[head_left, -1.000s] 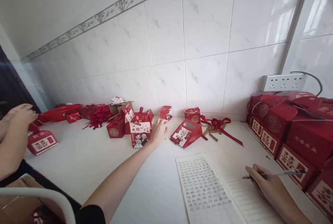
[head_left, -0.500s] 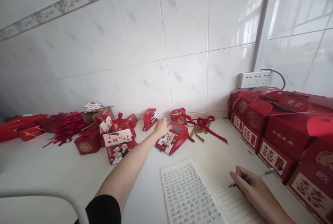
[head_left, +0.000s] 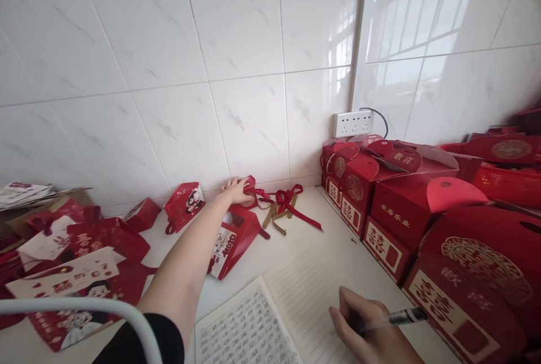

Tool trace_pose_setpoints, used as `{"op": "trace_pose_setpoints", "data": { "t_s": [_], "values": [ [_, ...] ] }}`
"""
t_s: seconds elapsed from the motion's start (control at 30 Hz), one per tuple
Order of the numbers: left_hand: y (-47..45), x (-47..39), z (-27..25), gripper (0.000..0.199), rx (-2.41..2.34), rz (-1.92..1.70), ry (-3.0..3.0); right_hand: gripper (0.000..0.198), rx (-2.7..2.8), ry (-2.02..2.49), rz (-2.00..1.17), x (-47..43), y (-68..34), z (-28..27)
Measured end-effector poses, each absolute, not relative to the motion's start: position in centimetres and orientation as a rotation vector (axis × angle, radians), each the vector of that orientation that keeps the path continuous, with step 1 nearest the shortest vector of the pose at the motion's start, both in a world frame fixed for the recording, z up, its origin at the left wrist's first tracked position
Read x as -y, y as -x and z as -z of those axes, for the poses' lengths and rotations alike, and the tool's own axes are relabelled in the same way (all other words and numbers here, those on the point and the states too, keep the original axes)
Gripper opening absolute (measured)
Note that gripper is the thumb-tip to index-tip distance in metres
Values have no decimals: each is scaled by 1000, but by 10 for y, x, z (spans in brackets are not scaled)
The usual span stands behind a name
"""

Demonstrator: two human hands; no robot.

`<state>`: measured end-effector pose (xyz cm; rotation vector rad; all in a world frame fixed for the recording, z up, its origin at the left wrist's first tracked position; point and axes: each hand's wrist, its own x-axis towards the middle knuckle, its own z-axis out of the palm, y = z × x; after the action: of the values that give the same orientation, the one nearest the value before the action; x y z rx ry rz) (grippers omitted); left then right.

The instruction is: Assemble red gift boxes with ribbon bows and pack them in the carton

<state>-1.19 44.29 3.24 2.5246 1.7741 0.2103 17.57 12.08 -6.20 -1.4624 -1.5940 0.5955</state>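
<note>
The box (head_left: pixel 249 199) sits by the wall (head_left: pixel 249 121), just right of the nearer left hand (head_left: pixel 235 190) (fingers bent; whether they grip, I cannot tell), while the right hand (head_left: pixel 367 327) pinches a pen (head_left: pixel 406 316) over the notebook (head_left: pixel 306 291).

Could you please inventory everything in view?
Tiled wall: one, white, behind
Table: one, white, below
Stacked boxes: several, red, right
Blurred items: several, red, far right
Socket: one, white, on wall
Cable: one, black, by socket
Ribbons: several, red and gold, centre
Emblem box: one, red, centre
Handle box: one, mostly red, centre
Couple-print box: one, mostly red, left
Jumbled boxes: several, mostly red, left
Cards: several, white, left
Cardboard: some, brown, left
Curved bar: one, white, lower left
Notebook: one, cream, bottom centre
Pen: one, partly black, lower right
Sleeve: one, black, lower left
Left hand: one, at emblem box
Right hand: one, around pen
</note>
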Motion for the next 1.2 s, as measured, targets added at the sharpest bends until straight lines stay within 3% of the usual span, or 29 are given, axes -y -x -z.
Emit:
{"op": "trace_pose_setpoints", "data": {
  "t_s": [0.3, 0.5, 0.57, 0.73, 0.9, 1.1, 1.2],
  "values": [
    [21, -430, -43, 94, -1891, -306, -2480, 38, 1553, 1423, -559, -127, -180, 63],
    [20, -363, -48, 93, -1458, -1360, -2438, 39, 1419, 1353, -664, -129, -182, 58],
    [15, -323, -47, 96, -1237, -1474, -2252, 46, 1354, 1348, -648, -127, -183, 52],
    [28, -201, -30, 99, -671, -1122, -2138, 44, 1076, 1345, -292, -104, -185, 24],
    [87, -106, -3, 101, -369, -824, -2130, 26, 1074, 1137, -251, -49, -154, 14],
    [131, -72, 16, 100, -291, -456, -1943, 11, 1406, 939, -313, 8, -102, 13],
    [134, -81, 19, 86, -400, -403, -1875, 11, 1558, 888, -309, 22, -85, 9]
  ]
}}
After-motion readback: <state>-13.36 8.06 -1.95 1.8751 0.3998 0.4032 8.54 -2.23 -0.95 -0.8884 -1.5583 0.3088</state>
